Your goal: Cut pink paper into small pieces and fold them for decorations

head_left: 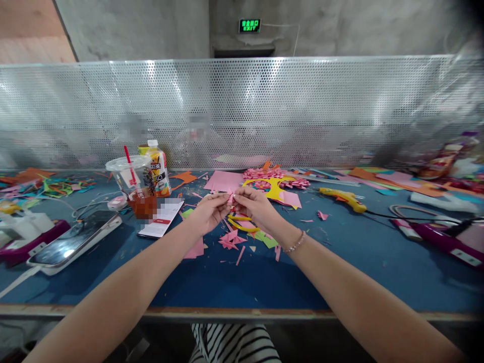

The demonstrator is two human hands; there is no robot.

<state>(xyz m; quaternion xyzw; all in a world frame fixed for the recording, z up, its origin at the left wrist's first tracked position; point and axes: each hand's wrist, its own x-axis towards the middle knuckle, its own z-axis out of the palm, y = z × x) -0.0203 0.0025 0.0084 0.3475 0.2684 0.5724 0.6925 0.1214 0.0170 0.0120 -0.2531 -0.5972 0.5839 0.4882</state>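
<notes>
Both hands meet over the middle of the blue table, fingertips pinched on one small piece of pink paper (230, 195). My left hand (212, 210) grips it from the left with thumb and forefinger. From the right, my right hand (254, 204) pinches the same piece; a bracelet circles that wrist. Just beneath the hands are yellow-handled scissors (245, 228), their blades hidden. Pink paper scraps (231, 240) lie nearer to me. Beyond the hands are a pink sheet (224, 180), a cut yellow sheet (276, 189) and a heap of pink paper flowers (264, 173).
A cup with a red straw (141, 194), a bottle (161, 171) and phones (77, 239) stand or lie left. Rightward are a yellow glue gun (342, 199) with a black cord and a purple power strip (442, 242). A perforated metal screen (242, 111) borders the back.
</notes>
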